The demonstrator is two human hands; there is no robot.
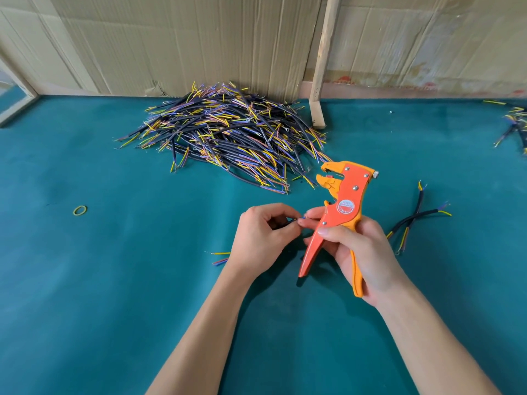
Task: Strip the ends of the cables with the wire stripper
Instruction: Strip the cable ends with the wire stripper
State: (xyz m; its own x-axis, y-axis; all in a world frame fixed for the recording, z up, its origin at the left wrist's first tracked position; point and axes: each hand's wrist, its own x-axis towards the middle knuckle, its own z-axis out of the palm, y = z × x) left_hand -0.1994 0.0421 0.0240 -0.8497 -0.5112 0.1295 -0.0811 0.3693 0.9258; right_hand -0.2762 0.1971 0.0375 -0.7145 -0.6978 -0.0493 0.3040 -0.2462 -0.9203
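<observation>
Over the green bench point(99, 280), the right hand point(362, 249) grips the orange wire stripper point(342, 212) upright, head gaping, handles spread. Left hand point(259, 235) pinches a short black cable point(288, 222) by its tip, fingers curled tight. Behind them, the big cable pile point(228, 135) sits heaped; 2 crossed cables point(413, 220) lie right.

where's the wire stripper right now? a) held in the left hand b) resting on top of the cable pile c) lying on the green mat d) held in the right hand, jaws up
d: the right hand grips the orange wire stripper by its handles, head pointing up and jaws apart with no wire in them, while the left hand pinches a cable end beside it.
</observation>
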